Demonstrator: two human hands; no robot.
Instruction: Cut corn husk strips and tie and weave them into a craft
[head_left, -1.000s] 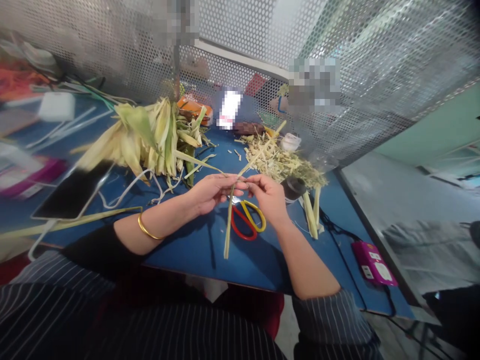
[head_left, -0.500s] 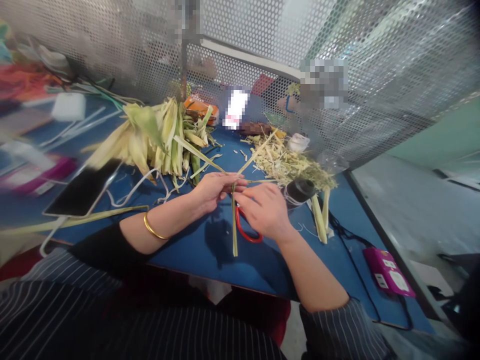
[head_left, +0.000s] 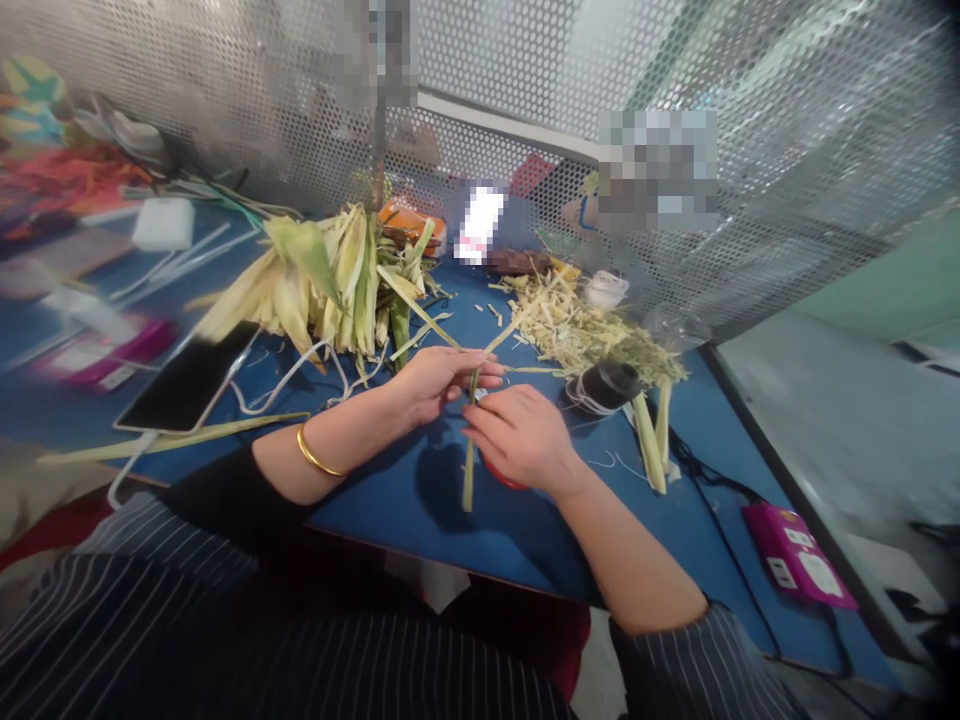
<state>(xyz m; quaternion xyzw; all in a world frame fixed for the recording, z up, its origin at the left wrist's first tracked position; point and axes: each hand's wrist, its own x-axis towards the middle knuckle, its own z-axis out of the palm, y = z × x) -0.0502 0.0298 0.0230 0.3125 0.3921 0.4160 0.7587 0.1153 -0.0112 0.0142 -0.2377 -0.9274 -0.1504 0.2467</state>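
Over the blue table, my left hand pinches several pale green corn husk strips where they cross. They fan out from its fingertips to the back left, back right and right. One strip hangs down toward the front edge, and my right hand has its fingers closed on the upper part of it. Beneath my right hand lie scissors, with only a bit of the red handle showing. A dark spool of thread lies just right of my right hand.
A large bundle of corn husks lies at the back left, with a heap of husk scraps at the back right. A black-screened phone with a white cable lies left. A magenta power strip is at right. Perforated metal panels stand behind.
My right hand has left the crossing point beside my left fingers and come down onto the hanging strip, covering most of the scissors. My left hand keeps its pinch. The whole view has shifted slightly.
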